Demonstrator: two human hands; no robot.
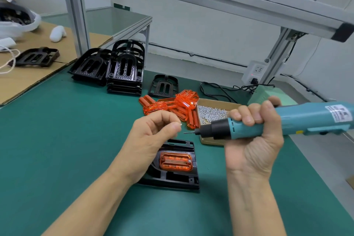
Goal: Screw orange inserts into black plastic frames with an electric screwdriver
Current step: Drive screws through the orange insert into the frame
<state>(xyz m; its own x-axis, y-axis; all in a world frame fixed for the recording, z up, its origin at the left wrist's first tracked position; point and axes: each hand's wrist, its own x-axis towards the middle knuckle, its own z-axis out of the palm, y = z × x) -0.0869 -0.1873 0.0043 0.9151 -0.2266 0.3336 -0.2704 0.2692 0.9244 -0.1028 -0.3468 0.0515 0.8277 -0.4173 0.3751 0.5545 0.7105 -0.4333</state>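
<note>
The right hand (252, 130) is wrapped tight around the teal plastic barrel of the electric screwdriver (283, 120), held level above the green-matted table (57, 140) with its thin bit (189, 132) pointing left toward the left hand (153, 136). That hand's thumb and forefinger are pinched together on what looks like a small silver screw (180, 124), though it is too tiny to be certain. Below both hands lies a black plastic frame (176, 176) flat on the table, with a translucent orange insert (176, 161) already seated in its recess and one screw head visible at the insert's right end. The frame looks light and stiff, so it may skate on the mat under the driver; pressing down on its flat black border should steady it. The insert looks brittle, so overdriving could crack it. Behind, a shallow cardboard box (216, 102) holds a heap of loose silver screws (212, 113). Beside it sits a pile of spare orange inserts (172, 107), and further back stand stacks of empty black frames (122, 71).
</note>
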